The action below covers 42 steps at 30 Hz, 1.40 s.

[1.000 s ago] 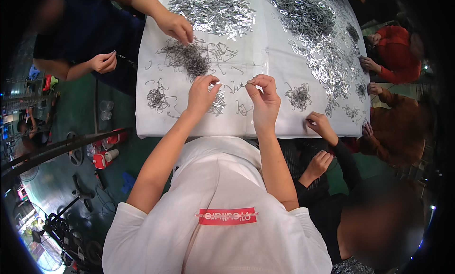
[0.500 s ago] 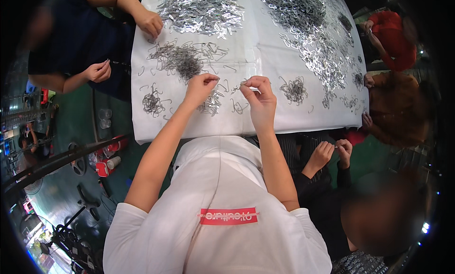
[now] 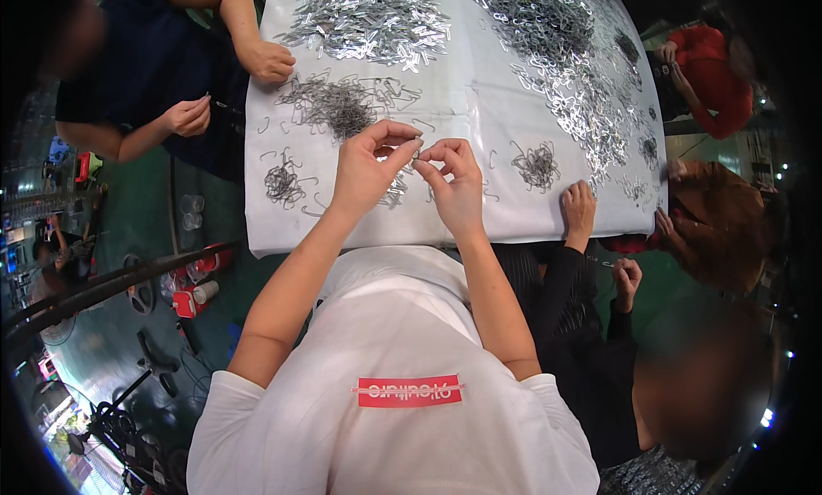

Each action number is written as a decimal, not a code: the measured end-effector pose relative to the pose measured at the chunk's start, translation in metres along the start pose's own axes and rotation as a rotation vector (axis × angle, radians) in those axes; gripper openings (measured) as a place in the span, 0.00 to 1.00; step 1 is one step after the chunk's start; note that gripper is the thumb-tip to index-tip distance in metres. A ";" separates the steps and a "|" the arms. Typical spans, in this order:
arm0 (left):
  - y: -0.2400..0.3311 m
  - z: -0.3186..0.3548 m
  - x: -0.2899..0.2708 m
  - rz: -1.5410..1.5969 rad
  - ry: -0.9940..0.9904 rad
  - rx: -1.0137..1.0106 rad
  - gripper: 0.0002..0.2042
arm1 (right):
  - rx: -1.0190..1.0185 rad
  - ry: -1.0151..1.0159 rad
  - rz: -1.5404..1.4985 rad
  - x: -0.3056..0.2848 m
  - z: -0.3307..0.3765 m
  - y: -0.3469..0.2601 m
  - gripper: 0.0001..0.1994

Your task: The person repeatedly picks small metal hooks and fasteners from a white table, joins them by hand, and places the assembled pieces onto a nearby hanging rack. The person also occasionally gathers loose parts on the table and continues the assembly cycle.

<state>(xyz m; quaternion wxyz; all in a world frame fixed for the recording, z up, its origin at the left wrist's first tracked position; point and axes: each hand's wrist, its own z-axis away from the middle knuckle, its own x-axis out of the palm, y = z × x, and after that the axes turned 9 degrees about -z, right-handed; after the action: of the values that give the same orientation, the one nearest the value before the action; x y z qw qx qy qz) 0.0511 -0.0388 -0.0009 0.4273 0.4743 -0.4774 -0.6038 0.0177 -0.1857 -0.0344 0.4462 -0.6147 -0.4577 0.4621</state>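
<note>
Above the white-covered table (image 3: 360,229), my left hand (image 3: 364,169) and my right hand (image 3: 455,185) meet fingertip to fingertip. Both are closed in a pinch round a small metal piece (image 3: 417,151), mostly hidden by the fingers; its exact kind is too small to tell. Below and between them lies a small heap of shiny flat metal clips (image 3: 395,192), partly covered by my left hand. Just beyond my hands spreads a tangle of bent wire hooks (image 3: 347,111). More wire hooks lie in a clump at the left (image 3: 281,183) and another at the right (image 3: 538,164).
At the far side are a large heap of flat metal clips (image 3: 368,24) and a long spread of oblong metal loops (image 3: 582,110). A co-worker's hand (image 3: 580,208) rests on the front edge to my right; another co-worker's hand (image 3: 271,62) is at the left edge.
My hands, apart before, have come together, the left moving right and the right slightly left. The co-worker on my right has put one hand on the table.
</note>
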 end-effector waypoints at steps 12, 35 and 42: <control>-0.004 0.004 -0.014 -0.090 0.167 0.077 0.07 | 0.328 -0.172 0.566 -0.018 -0.089 0.089 0.06; 0.005 0.023 -0.023 -0.105 0.149 0.177 0.09 | 0.527 -0.125 -0.632 0.003 -0.030 -0.049 0.10; 0.014 0.026 -0.019 -0.096 0.137 0.227 0.10 | 0.303 -0.022 -0.541 0.007 -0.013 -0.049 0.08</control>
<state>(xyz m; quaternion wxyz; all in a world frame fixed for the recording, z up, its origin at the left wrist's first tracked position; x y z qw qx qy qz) 0.0296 -0.0189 0.0186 0.3730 0.5819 -0.4892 -0.5319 0.0241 -0.1715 0.0147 0.6344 -0.3921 -0.5356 0.3962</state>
